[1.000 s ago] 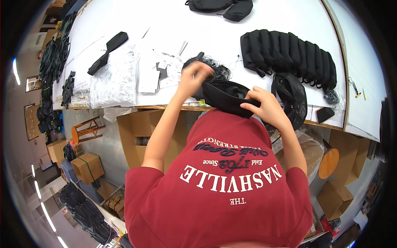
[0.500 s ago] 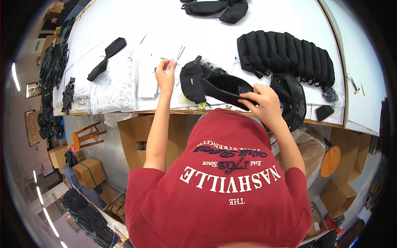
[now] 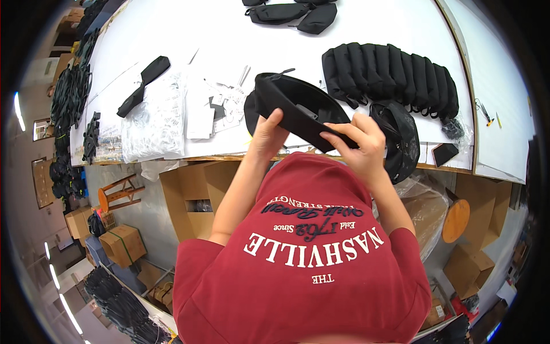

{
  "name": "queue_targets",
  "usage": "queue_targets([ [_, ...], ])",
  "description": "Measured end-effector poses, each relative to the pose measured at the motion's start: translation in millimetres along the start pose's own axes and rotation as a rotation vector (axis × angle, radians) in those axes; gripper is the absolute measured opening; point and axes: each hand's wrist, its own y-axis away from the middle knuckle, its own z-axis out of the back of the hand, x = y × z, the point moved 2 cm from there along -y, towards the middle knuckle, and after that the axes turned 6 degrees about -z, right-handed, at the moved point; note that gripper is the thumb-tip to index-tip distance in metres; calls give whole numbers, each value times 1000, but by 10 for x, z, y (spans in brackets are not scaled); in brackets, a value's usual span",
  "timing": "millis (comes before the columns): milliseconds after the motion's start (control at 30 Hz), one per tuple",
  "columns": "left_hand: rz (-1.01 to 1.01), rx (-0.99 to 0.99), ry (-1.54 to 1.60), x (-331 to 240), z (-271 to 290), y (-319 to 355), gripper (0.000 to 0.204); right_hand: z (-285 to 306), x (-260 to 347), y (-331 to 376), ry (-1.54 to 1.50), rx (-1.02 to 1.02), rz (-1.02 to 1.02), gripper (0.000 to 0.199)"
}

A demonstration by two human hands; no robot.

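Note:
A small black fabric bag [image 3: 298,114] is held tilted above the near edge of the table, its long mouth gaping upward. A small greyish patch [image 3: 307,112] shows inside the opening; I cannot make out what it is. At the bag's left end my left hand [image 3: 269,135] is closed, thumb on the near wall and fingers hidden behind. My right hand [image 3: 362,143] pinches the rim at the right end. Part of another black piece [image 3: 250,113] shows behind the bag on the left.
A row of stuffed black bags [image 3: 389,77] lies at the right, with a black mesh piece [image 3: 401,140] nearer me. Left are white paper tags [image 3: 226,97], a clear plastic stack [image 3: 152,129] and a folded black piece [image 3: 143,86]. More black bags [image 3: 292,14] lie far back.
My left hand, which held a small whitish piece over the tags, has moved right to the bag and now grips it. The bag is lifted and its mouth is spread wider.

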Motion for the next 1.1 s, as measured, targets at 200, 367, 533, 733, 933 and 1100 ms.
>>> queue_targets([
  [200, -207, -183, -147, -217, -294, -89, 40, -8, -118, 245, -785, 8, -584, 15],
  [367, -122, -17, -465, -188, -583, -130, 50, 147, -97, -150, -364, -38, -226, 16],
  [533, -5, 20, -413, -74, -764, -128, 34, 181, -36, -489, -365, 23, -251, 21],
  [733, -13, 78, -463, -104, -701, -175, 18, 246, 3, -562, -18, -37, 20, 8],
  [933, -2, -127, -320, -116, -681, -253, 18, 224, 127, -461, -159, 98, 48, 9],
  [1100, -5, -132, -300, -275, -421, -426, 19, 165, 264, -268, -271, 328, -14, 8],
])
